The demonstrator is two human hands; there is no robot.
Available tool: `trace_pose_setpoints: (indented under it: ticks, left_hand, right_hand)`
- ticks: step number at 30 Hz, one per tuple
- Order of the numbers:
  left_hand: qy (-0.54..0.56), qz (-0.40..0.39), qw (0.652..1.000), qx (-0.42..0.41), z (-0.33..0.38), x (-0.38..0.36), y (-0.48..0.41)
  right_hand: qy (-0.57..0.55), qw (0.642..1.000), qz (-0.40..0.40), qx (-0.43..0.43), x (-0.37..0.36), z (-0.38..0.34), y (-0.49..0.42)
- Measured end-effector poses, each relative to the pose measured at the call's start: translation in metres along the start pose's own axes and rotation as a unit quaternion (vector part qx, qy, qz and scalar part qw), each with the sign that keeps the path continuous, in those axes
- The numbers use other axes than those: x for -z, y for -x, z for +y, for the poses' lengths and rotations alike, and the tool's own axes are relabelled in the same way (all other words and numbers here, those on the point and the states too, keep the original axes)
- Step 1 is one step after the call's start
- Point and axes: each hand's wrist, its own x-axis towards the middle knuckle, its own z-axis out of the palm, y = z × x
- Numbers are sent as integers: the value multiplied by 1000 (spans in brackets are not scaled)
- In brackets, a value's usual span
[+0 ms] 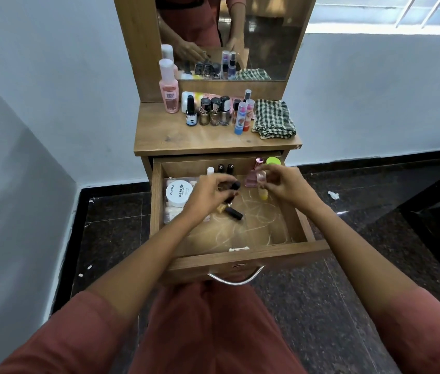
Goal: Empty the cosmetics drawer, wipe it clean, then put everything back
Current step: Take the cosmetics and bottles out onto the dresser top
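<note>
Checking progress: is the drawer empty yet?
No: the drawer holds a white tub, a dark tube and small bottles at its back.

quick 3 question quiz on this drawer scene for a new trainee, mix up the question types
1. True or false: the checked cloth lies inside the drawer.
2. What do the fingers of the right hand hold? A a small yellow bottle; B a comb; C nothing.
3. Short answer: besides the dark-capped bottle in the left hand, is anything left in the drawer?

Key: 1 false, it lies on the dresser top. 2 A. 3 yes, a white tub and other items remain.
</note>
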Motion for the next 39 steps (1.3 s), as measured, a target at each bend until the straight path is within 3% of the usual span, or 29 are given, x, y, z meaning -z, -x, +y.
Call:
trace_pose_setpoints:
  ticks: [5,12,19,27,39]
  left_hand:
    - [77,100,992,-2,25,27,-25]
    - [59,188,980,-33,39,53,-73]
    - [37,190,981,-5,33,53,-107]
    - [11,181,983,-1,30,41,-125]
    - [14,186,982,5,28,38,-133]
  right_hand:
    - [-20,995,84,50,14,-27,-34]
    - [31,986,131,96,25,-61,-94]
    - [167,969,163,83,25,-65,-133]
    - [262,955,129,60,22,-58,-139]
    - [241,963,109,51,19,-53,-142]
